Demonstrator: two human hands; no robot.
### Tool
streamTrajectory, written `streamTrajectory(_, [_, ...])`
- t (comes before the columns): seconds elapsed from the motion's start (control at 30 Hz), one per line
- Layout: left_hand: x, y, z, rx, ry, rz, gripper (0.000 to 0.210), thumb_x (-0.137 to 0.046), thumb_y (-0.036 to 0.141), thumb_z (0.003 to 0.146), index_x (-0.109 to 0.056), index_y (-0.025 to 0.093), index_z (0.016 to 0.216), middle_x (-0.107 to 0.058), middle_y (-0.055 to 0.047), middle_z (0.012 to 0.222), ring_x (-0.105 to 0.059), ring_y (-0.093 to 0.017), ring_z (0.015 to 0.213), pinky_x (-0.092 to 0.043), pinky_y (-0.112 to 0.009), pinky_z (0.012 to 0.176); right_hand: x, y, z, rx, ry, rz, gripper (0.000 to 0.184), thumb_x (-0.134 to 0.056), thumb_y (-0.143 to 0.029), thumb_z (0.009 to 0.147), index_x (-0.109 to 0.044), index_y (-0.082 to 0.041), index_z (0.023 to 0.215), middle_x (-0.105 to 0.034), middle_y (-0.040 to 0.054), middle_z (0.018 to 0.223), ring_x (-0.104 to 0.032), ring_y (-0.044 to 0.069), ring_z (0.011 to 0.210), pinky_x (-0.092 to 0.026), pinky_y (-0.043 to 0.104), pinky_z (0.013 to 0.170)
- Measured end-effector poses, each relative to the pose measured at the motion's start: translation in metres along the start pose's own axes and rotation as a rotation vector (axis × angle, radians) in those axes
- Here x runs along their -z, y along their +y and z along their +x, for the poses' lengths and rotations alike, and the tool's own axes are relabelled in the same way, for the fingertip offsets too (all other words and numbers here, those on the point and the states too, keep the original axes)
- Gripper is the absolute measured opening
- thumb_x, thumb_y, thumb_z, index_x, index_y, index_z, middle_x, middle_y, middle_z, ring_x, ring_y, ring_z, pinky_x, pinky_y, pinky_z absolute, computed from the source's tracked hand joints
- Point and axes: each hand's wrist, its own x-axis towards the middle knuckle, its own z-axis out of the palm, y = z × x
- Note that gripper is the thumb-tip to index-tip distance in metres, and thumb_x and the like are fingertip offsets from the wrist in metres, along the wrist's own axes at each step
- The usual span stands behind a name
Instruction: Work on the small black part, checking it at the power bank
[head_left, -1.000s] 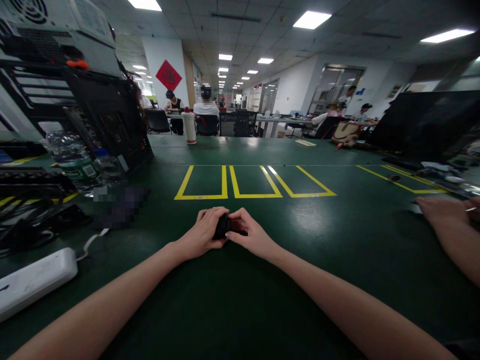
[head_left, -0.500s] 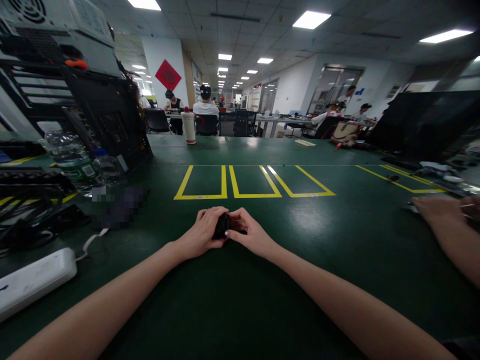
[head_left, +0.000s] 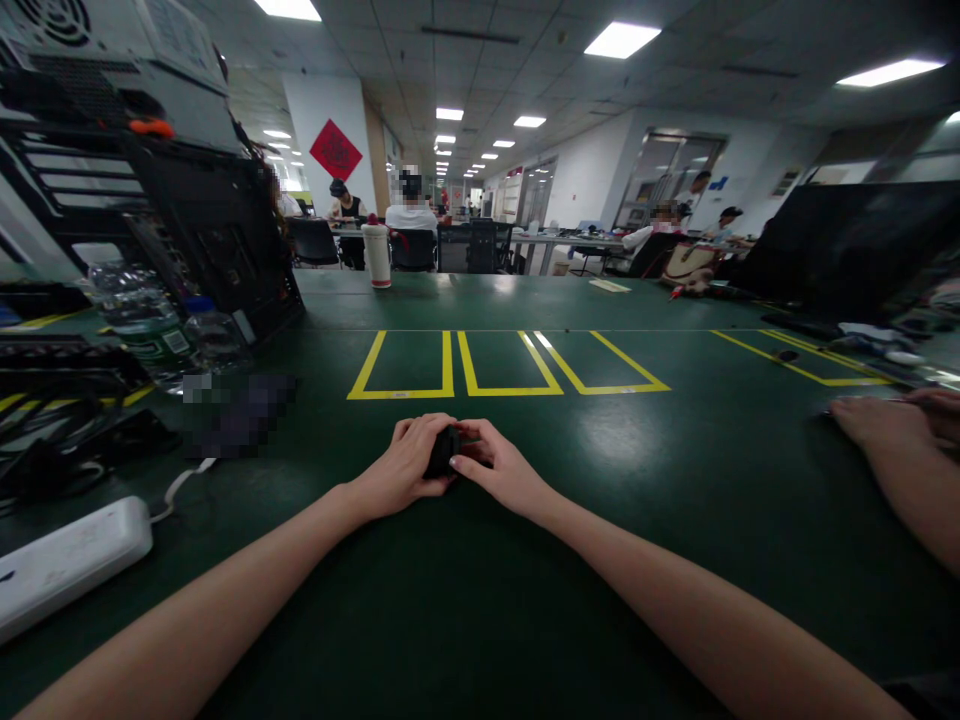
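A small black object (head_left: 442,453) with a rounded outline sits between my two hands near the middle of the green table (head_left: 465,620); much of it is covered, so its kind does not show. My left hand (head_left: 411,460) is curled over it from the left, closed on it. From the right, the bent fingers and thumb of my right hand (head_left: 499,462) pinch its edge. Just beyond my hands, yellow tape outlines (head_left: 510,391) mark three open-ended boxes on the table.
On the left stand a computer case (head_left: 210,220), plastic bottles (head_left: 150,320), tangled black cables (head_left: 67,430) and a white power strip (head_left: 75,565). A lidded cup (head_left: 377,257) is at the far edge. A co-worker's hands (head_left: 885,420) rest at right, near a black monitor (head_left: 847,250).
My hands and the black object stay almost in place. The co-worker's hands at the right have shifted slightly.
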Motion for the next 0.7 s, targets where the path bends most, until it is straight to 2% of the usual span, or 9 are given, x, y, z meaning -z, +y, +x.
streamTrajectory(0.2, [-0.0013, -0.0013, -0.0002, 0.002, 0.0, 0.003, 0.061, -0.058, 0.02, 0.074, -0.022, 0.022, 0.124, -0.042, -0.01, 0.12, -0.04, -0.026, 0.113, -0.027, -0.045, 0.096, 0.0004, -0.0032, -0.0026, 0.06, -0.045, -0.017, 0.029, -0.056, -0.016, 0.076, -0.045, -0.023, 0.103, -0.05, 0.0013, 0.106, -0.052, 0.016, 0.104, -0.041, 0.039, 0.094])
streamTrajectory(0.4, [-0.0022, -0.0024, 0.0, -0.007, 0.012, 0.005, 0.061, -0.058, 0.021, 0.075, -0.022, 0.022, 0.124, -0.043, -0.01, 0.119, -0.04, -0.025, 0.113, -0.028, -0.044, 0.095, -0.0015, -0.006, -0.0034, 0.052, -0.011, 0.005, 0.02, -0.053, -0.022, 0.08, -0.047, -0.022, 0.099, -0.051, 0.0015, 0.101, -0.054, 0.016, 0.099, -0.045, 0.038, 0.088])
streamTrajectory(0.6, [-0.0018, -0.0013, 0.0003, -0.005, 0.006, 0.007, 0.06, -0.057, 0.021, 0.075, -0.022, 0.022, 0.124, -0.043, -0.011, 0.119, -0.041, -0.026, 0.113, -0.028, -0.044, 0.094, -0.0008, -0.0043, -0.0016, 0.014, 0.013, -0.031, 0.031, -0.054, -0.023, 0.079, -0.044, -0.022, 0.109, -0.051, 0.0053, 0.109, -0.052, 0.018, 0.103, -0.044, 0.039, 0.09])
streamTrajectory(0.7, [-0.0028, -0.0024, 0.0001, -0.008, 0.019, 0.007, 0.061, -0.058, 0.021, 0.074, -0.022, 0.023, 0.123, -0.044, -0.01, 0.119, -0.041, -0.027, 0.113, -0.028, -0.046, 0.094, -0.0003, -0.003, -0.0007, 0.009, -0.011, -0.046, 0.03, -0.053, -0.023, 0.08, -0.045, -0.021, 0.108, -0.052, 0.0054, 0.108, -0.053, 0.018, 0.102, -0.044, 0.04, 0.09])
